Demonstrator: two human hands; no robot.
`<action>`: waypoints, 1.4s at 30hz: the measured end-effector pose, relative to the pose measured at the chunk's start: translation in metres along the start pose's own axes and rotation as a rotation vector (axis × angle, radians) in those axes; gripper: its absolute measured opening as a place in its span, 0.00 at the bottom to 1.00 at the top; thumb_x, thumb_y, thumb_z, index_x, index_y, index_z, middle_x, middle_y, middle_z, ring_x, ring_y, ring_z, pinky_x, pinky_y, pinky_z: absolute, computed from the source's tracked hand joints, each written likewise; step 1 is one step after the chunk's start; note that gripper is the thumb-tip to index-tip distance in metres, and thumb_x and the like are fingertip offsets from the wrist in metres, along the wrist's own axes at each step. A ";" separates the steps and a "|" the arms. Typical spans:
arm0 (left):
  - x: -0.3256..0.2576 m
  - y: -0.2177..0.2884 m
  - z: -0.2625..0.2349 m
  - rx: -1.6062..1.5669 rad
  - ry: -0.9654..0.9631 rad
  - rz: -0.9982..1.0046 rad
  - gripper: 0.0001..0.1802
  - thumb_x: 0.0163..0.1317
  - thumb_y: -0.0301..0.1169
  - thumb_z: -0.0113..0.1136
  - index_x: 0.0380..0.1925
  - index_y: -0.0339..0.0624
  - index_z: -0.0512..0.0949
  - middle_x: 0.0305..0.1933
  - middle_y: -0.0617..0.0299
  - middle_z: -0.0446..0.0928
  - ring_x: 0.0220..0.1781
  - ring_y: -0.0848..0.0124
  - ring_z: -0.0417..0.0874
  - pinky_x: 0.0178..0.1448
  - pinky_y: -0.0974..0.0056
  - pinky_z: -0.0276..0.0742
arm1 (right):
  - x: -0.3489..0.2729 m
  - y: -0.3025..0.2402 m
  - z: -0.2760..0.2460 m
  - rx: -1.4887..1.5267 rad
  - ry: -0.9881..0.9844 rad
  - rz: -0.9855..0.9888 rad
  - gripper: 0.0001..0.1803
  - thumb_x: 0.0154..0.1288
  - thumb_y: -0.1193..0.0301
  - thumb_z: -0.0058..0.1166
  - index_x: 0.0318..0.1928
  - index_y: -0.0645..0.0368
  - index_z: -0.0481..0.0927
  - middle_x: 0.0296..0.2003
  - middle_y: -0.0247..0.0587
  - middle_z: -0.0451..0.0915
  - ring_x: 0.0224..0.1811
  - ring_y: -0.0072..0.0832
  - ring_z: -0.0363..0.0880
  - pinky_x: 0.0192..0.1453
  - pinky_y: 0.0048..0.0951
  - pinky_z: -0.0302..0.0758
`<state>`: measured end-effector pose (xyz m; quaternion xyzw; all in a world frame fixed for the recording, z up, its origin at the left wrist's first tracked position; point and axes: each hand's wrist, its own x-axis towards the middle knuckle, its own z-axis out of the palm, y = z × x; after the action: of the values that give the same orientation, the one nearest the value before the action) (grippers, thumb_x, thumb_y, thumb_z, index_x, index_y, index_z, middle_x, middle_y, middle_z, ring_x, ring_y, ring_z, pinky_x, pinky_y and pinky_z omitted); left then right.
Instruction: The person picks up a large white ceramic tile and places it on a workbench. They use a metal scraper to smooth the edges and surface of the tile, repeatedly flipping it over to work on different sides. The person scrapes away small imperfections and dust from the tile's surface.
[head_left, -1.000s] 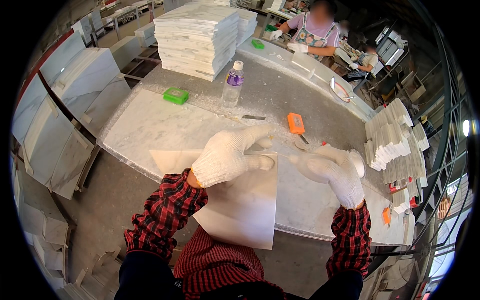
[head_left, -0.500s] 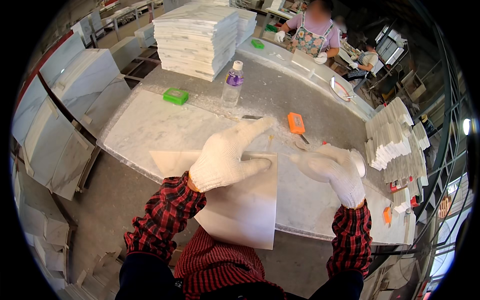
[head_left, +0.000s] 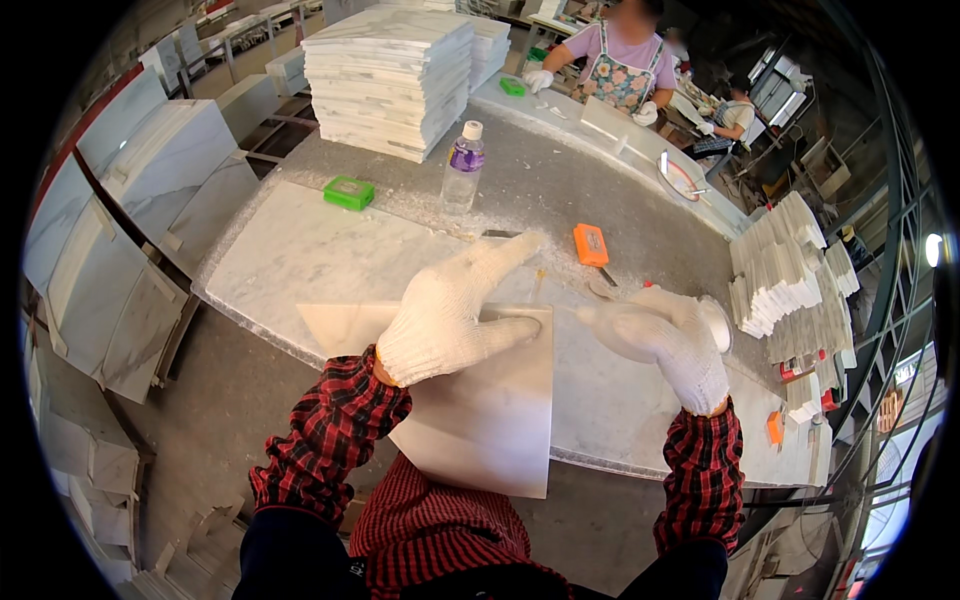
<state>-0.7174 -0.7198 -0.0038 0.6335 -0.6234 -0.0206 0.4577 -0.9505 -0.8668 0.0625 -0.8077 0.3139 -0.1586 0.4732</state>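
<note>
The left hand [head_left: 440, 325] is spreading over a pale panel [head_left: 490, 420], forefinger stretching away from the thumb.
A second ago those fingers were closer; now they are standing apart, released, the panel lying beneath and jutting over the table's [head_left: 650, 225] near edge. The blurred right hand [head_left: 672, 338] is staying to its right; I cannot tell whether it is grasping anything. A co-worker's gloved hand [head_left: 538, 80] is nearing the far green box [head_left: 511, 87].

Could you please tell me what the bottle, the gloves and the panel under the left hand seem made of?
Bottle: glossy, probably plastic; its walls are see-through. Gloves: matte knit, perhaps cotton; ribbing shows. Panel: smooth, softly shiny, perhaps polished stone or ceramic; pale sheen shows.
</note>
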 end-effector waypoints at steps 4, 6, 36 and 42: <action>0.000 -0.002 0.002 0.007 0.001 0.009 0.42 0.55 0.43 0.73 0.71 0.53 0.70 0.61 0.52 0.79 0.57 0.50 0.83 0.57 0.54 0.83 | -0.001 -0.002 0.000 -0.022 -0.003 0.028 0.20 0.63 0.59 0.64 0.43 0.65 0.87 0.34 0.32 0.83 0.38 0.21 0.76 0.49 0.25 0.72; 0.000 -0.002 0.002 0.012 -0.002 0.005 0.42 0.55 0.43 0.73 0.72 0.54 0.70 0.61 0.52 0.79 0.58 0.50 0.83 0.57 0.53 0.82 | -0.001 0.002 0.000 -0.010 -0.003 0.011 0.19 0.63 0.59 0.64 0.43 0.65 0.87 0.34 0.32 0.84 0.38 0.21 0.77 0.52 0.26 0.72; 0.002 -0.002 0.003 0.073 0.010 0.028 0.44 0.52 0.41 0.78 0.71 0.50 0.72 0.47 0.50 0.81 0.47 0.51 0.84 0.52 0.54 0.81 | 0.240 0.262 0.106 -0.430 0.622 0.218 0.22 0.59 0.50 0.64 0.50 0.46 0.87 0.43 0.51 0.87 0.50 0.48 0.85 0.55 0.48 0.79; -0.001 -0.011 0.013 0.027 0.021 -0.010 0.45 0.51 0.41 0.79 0.70 0.47 0.72 0.46 0.48 0.82 0.46 0.50 0.84 0.50 0.54 0.81 | 0.208 0.260 0.090 -0.474 0.747 0.069 0.24 0.60 0.51 0.66 0.51 0.51 0.86 0.46 0.49 0.87 0.51 0.49 0.84 0.55 0.48 0.78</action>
<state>-0.7169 -0.7283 -0.0178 0.6428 -0.6158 -0.0079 0.4555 -0.8375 -1.0360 -0.2159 -0.7702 0.5179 -0.3473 0.1339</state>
